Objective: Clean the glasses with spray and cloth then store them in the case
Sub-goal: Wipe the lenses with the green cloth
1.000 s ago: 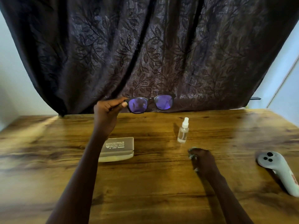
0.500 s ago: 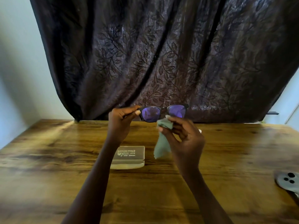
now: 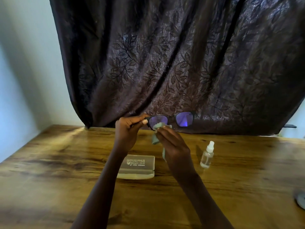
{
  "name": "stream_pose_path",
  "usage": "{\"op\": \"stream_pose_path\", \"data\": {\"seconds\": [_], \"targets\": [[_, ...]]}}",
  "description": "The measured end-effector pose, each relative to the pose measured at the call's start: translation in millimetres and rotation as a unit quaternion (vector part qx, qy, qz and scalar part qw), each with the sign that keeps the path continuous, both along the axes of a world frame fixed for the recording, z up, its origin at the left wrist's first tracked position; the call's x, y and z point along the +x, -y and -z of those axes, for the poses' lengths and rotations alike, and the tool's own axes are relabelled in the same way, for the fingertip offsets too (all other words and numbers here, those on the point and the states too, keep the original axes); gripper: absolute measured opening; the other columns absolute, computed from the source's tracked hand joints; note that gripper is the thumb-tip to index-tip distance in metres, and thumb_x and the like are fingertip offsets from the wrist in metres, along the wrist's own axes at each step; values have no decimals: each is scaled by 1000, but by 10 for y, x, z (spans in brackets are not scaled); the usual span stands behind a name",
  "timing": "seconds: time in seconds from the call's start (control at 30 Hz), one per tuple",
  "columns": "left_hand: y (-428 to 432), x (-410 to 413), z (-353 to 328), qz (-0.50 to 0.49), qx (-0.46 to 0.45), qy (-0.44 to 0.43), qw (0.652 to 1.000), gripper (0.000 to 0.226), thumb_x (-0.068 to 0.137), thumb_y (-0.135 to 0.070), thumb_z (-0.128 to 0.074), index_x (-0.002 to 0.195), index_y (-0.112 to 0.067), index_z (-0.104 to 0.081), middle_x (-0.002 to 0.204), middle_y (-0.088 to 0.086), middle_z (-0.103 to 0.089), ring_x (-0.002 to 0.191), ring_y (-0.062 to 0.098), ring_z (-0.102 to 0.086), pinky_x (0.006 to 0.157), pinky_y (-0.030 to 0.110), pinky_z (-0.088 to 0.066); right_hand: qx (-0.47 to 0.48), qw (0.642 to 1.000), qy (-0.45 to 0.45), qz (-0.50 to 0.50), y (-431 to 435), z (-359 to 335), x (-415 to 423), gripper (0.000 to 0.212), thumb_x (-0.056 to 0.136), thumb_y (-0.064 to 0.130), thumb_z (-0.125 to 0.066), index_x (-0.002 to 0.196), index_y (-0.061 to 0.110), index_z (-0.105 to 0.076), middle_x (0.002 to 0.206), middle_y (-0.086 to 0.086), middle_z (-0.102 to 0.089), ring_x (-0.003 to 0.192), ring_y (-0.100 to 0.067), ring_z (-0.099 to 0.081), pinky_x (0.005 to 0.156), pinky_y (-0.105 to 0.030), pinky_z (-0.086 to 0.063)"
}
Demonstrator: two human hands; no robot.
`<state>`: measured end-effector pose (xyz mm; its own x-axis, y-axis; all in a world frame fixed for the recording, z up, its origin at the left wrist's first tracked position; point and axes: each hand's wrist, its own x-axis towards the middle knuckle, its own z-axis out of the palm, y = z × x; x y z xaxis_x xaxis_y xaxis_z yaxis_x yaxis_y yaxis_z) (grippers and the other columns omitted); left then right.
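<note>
Head view | glasses (image 3: 171, 120) pinched at the temple end by left hand (image 3: 127, 129) | cloth (image 3: 158, 129) pressed to the near lens by right hand (image 3: 173, 142) | risk: frame twisted if rubbed hard

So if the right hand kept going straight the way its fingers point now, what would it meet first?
The right hand points up and away, holding the cloth at the glasses. It would press the cloth into the lens nearer the left hand first; the cloth may already touch it, though depth is unclear.
</note>
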<state>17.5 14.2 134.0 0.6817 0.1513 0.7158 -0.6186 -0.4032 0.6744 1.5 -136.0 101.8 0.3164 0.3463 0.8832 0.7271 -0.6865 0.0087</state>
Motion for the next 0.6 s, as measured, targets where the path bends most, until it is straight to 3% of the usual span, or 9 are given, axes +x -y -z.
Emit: {"op": "stream_pose_path", "data": {"seconds": [0.07, 0.17, 0.3, 0.4, 0.47, 0.6], "targets": [[17, 7, 8, -8, 6, 4, 1000, 30, 78, 3, -61, 106, -3, -55, 101, 7, -63, 84, -6, -62, 76, 11, -49, 43, 999, 11, 10, 43, -84, 58, 24, 72, -8, -63, 95, -11, -67, 97, -26, -68, 95, -39, -65, 83, -48, -52], [85, 17, -27, -9, 16, 4, 1000, 28, 77, 4, -61, 105, 5, -57, 102, 12, -63, 87, 3, -63, 77, 11, -50, 69, 997, 15, 12, -12, -265, 124, 27, 78, -4, -47, 96, -12, -66, 97, -27, -68, 95, -38, -65, 86, -46, -50], [164, 5, -62, 18, 33, 23, 999, 30, 78, 8, -57, 107, 1, -52, 103, 2, -60, 80, -15, -60, 69, 5, -47, 17, 999, 34, 12, -112, -205, 56, 30, 77, -3, -43, 93, -10, -68, 95, -23, -70, 93, -35, -66, 87, -39, -48], [123, 13, -28, -12, 26, 5, 1000, 27, 77, 5, -61, 104, 6, -58, 103, 15, -64, 86, 1, -64, 77, 11, -50, -8, 999, 44, 15, -12, -56, 2, 31, 77, -1, -43, 92, -8, -69, 94, -20, -71, 92, -32, -67, 88, -33, -46], [96, 11, -13, -34, 26, -3, 999, 26, 76, 3, -63, 101, 9, -61, 103, 22, -65, 91, 16, -63, 81, 17, -49, 4, 999, 43, 23, 79, -48, 16, 30, 77, -1, -44, 93, -9, -68, 96, -22, -70, 93, -35, -67, 88, -38, -46], [135, -3, -41, -31, 20, -2, 999, 26, 76, 4, -62, 102, 10, -59, 103, 16, -63, 91, 16, -63, 80, 15, -49, 64, 997, 40, 25, 119, -259, 126, 29, 78, -3, -44, 93, -12, -67, 95, -27, -68, 92, -40, -65, 86, -48, -47]]}}
